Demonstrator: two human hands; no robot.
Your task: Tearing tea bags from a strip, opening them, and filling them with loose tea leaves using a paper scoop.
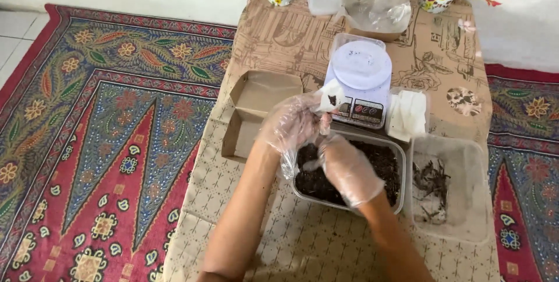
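Pinching a small white pouch (332,97) just above the tub of dark leaves (389,168), gloved left hand (293,123); gloved right hand (347,168) cupped, fingers together, inside the tub.

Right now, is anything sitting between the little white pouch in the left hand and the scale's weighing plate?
Nothing visible blocks it. The left hand holds the small white pouch beside the near left edge of the kitchen scale, and the round plate carries only a few dark specks. The right hand is lower, over the container of dark dried leaves.
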